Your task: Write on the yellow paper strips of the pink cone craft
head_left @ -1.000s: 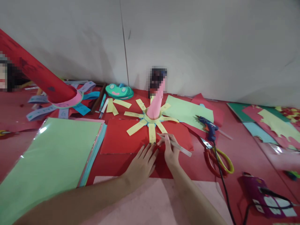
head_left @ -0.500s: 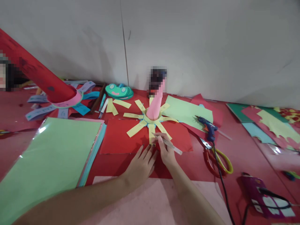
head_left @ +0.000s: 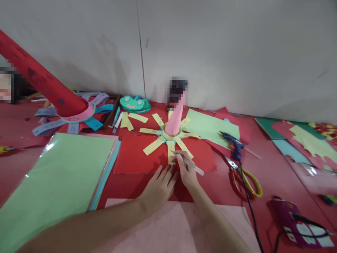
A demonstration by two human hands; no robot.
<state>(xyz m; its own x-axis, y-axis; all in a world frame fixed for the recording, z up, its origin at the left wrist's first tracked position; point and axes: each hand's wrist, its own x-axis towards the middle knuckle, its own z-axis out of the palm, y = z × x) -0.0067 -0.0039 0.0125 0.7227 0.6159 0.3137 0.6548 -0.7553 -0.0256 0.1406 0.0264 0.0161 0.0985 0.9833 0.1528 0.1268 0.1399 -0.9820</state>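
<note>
A pink paper cone [head_left: 176, 121] stands in a yellow paper ring, with several yellow strips [head_left: 154, 145] spread out around it like rays. My right hand [head_left: 186, 170] is closed round a pale pen [head_left: 194, 167], its tip on the strip that points toward me. Beside it, my left hand [head_left: 161, 182] lies flat with fingers spread, fingertips at the near end of that same strip. A red sheet [head_left: 131, 154] lies beneath the strips.
A glue gun [head_left: 236, 146] and scissors [head_left: 244, 181] lie right, with a black cable running toward me. Green sheets [head_left: 76, 165] are at left, below a red tube [head_left: 52, 84]. Frog cutouts [head_left: 134, 104] sit near the wall. A purple box [head_left: 292, 221] is lower right.
The whole view has shifted slightly. Both hands keep nearly the same places at the strip, and the pen is still in my right hand.
</note>
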